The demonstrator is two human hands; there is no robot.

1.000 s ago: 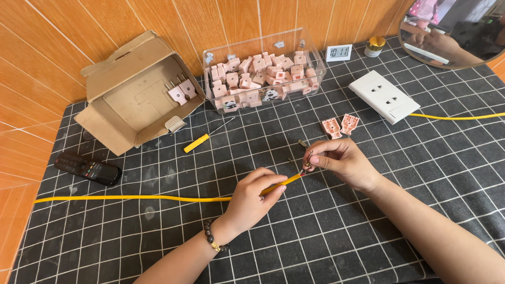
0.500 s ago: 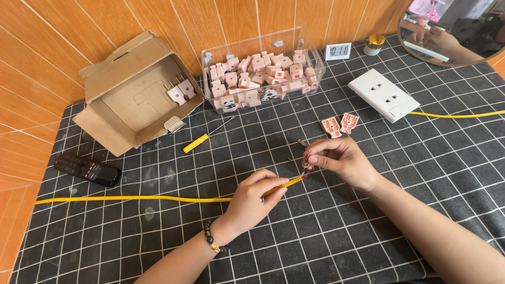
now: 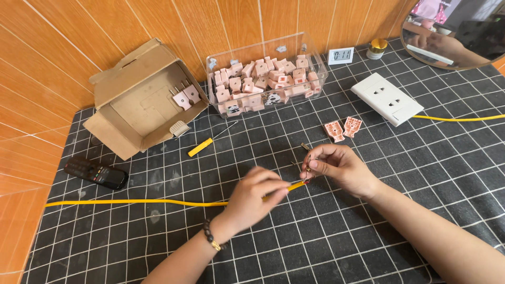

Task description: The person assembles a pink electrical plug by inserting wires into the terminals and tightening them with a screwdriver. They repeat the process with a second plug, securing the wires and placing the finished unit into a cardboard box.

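Yellow cable [image 3: 137,202] runs along the gridded bench [image 3: 368,236] to its end between both hands. The left hand [image 3: 254,195] pinches the cable just short of the tip, while the right hand [image 3: 336,167] pinches a small metal prong [image 3: 307,159] against the bared end. The step looks like fastening the prong to the wire. Next seems to call for steady pinching and the pink plug halves [image 3: 343,128] lying just beyond, near the white socket [image 3: 386,98].

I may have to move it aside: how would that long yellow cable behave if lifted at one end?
Probably floppy: the yellow cable lies in a gentle wave across the mat. Likely light, being thin. It would probably drag and sag, not lift whole, as the left hand pinches its end.
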